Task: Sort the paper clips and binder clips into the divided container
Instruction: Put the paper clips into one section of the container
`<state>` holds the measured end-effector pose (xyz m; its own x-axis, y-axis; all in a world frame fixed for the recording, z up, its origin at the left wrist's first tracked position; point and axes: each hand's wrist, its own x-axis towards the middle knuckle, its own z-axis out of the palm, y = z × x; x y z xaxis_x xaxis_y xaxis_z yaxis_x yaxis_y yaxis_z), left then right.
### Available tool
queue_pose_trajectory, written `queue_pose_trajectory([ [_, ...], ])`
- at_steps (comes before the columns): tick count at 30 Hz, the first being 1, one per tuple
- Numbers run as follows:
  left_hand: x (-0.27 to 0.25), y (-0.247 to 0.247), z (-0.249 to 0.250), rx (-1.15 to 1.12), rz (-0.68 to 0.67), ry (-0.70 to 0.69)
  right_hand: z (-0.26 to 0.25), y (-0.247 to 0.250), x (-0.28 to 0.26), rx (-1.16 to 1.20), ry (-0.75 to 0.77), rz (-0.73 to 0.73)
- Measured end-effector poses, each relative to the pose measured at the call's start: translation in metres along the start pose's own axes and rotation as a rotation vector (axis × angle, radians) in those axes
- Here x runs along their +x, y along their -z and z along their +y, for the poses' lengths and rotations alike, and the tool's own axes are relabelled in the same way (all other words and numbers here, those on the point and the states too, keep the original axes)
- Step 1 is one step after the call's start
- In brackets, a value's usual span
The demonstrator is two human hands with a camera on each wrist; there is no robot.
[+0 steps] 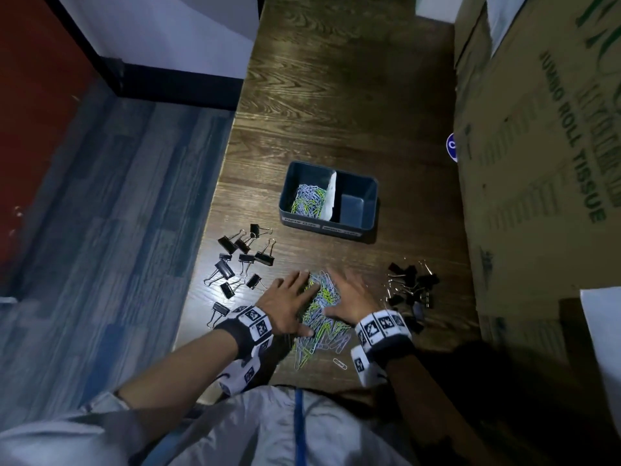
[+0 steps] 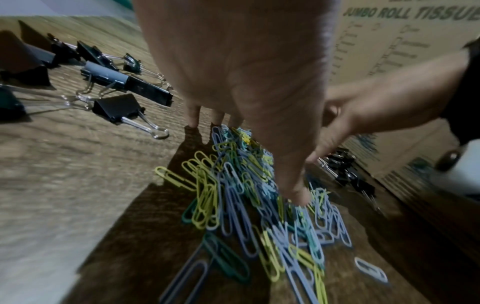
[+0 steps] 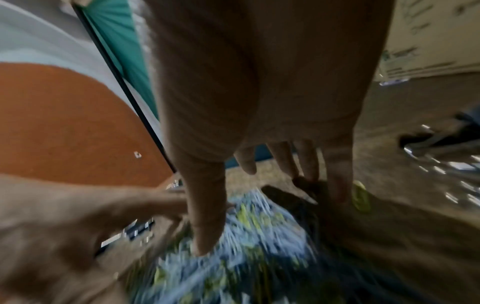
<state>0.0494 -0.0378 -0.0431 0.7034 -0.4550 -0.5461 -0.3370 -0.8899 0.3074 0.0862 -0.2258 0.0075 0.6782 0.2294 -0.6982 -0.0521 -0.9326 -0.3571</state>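
A heap of blue, yellow and green paper clips [image 1: 322,309] lies near the table's front edge. My left hand [image 1: 295,301] and right hand [image 1: 339,294] flank it with fingers straight and spread, touching its sides. In the left wrist view my left hand [image 2: 254,158] has its fingertips and thumb on the paper clip heap [image 2: 241,197]. The right wrist view is blurred and shows the right hand [image 3: 255,207] spread over the clips [image 3: 249,238]. The dark divided container [image 1: 366,183] stands farther back, with paper clips [image 1: 307,200] in its left compartment and its right one bare. Black binder clips lie left [image 1: 240,264] and right [image 1: 411,287].
Tall cardboard boxes [image 1: 537,163] wall off the table's right side. The table's left edge [image 1: 201,250] drops to the floor just beyond the left binder clips. One stray paper clip [image 1: 340,363] lies by my right wrist. A white sheet [image 1: 601,334] sits at the right.
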Motion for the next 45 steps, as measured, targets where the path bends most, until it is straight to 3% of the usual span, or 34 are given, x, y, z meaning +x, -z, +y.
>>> queue_pose_trajectory([
  [2,-0.005,-0.007,0.0,0.038,0.067,-0.029,0.014,-0.019,-0.003,-0.116,-0.01,-0.037],
  [6,-0.011,-0.017,0.0,-0.047,0.197,-0.027,0.019,-0.054,-0.012,-0.259,0.072,0.144],
  [9,-0.013,-0.013,0.0,-0.209,0.243,-0.001,0.017,-0.066,-0.014,-0.249,0.12,0.314],
  [13,-0.015,-0.002,0.002,-0.339,0.294,0.029,0.016,-0.064,-0.009,-0.187,0.114,0.398],
  [16,-0.017,0.002,0.003,-0.335,0.311,0.028,0.013,-0.053,-0.008,-0.118,0.14,0.413],
  [21,-0.02,0.012,-0.003,-0.389,0.299,0.087,0.007,-0.035,-0.006,-0.058,0.028,0.284],
  [28,-0.025,0.051,-0.003,-0.497,0.485,0.048,0.001,-0.008,-0.009,-0.013,0.001,0.268],
  [38,0.011,0.184,-0.028,-0.563,0.86,0.08,-0.023,0.046,-0.038,0.077,0.121,0.335],
  [41,0.025,0.201,-0.034,-0.564,0.819,0.086,-0.038,0.068,-0.044,0.1,0.162,0.375],
  [45,0.022,0.176,-0.043,-0.537,0.76,0.119,-0.065,0.112,-0.046,0.123,0.235,0.462],
])
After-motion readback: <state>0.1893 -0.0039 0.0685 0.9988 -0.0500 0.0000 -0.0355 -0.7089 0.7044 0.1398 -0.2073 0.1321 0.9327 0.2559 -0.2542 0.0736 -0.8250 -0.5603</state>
